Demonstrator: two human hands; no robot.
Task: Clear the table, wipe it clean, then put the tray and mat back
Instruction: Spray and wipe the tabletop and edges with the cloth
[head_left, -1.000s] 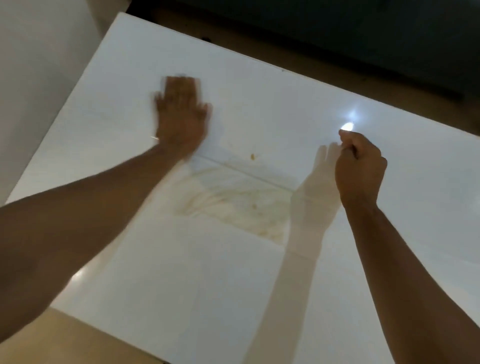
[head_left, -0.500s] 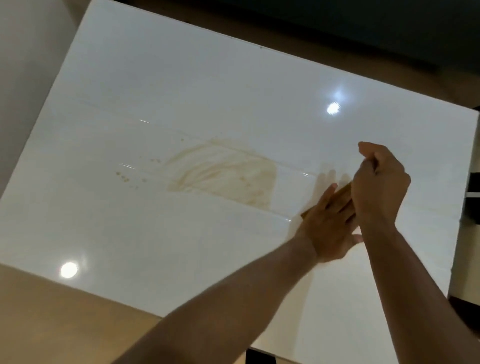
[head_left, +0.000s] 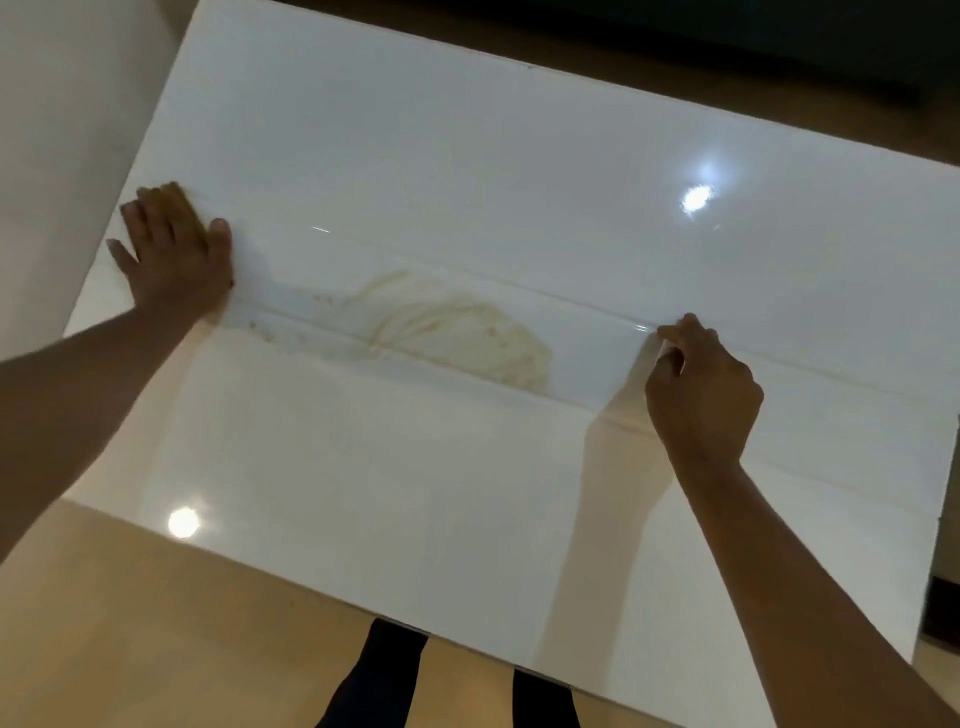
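Pressing flat, fingers spread: left hand (head_left: 174, 254) on table (head_left: 467, 156); right hand (head_left: 698, 389) pinching clear mat (head_left: 597, 332).

A clear plastic mat (head_left: 519, 332) lies across the glossy white table (head_left: 467, 130), visible mainly by its long edges and creases running from left to right. Through it shows a brownish smeared stain (head_left: 457, 332) near the table's middle, with small specks to its left. The table top reflects two bright lights, one far right, one near the front edge.
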